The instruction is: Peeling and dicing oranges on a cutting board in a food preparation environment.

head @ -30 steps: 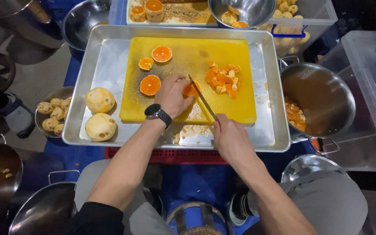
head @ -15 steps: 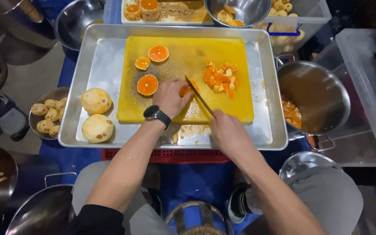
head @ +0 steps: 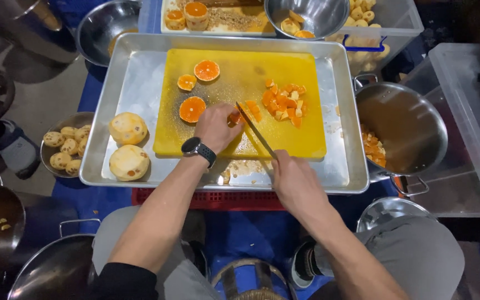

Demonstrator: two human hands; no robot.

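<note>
Here, near the middle of the yellow board (head: 240, 105), lies an orange piece (head: 234, 117), pinned under the fingertips of the left hand (head: 215, 126). Curled down on it, narrow grip, wrist bearing a black watch (head: 198, 149). Closed round the handle of a knife (head: 256, 132), the right hand (head: 295, 183); blade angled up and left, tip just beside the pinned piece.

Probably light, soft and wet at the cut faces, so likely slippery and easily crushed; best held by the firmer outer rim, flat side down, fingertips tucked back from the blade. Just right of the blade, a heap of diced chunks (head: 284, 103). Further left on the board, three halved rounds (head: 193, 89), cut faces up.

Beneath the board, a steel tray (head: 140, 78), with two peeled whole fruits (head: 128, 145) at its left end. Beside the tray on the right, a pot (head: 404, 128) with a few chunks inside.
</note>
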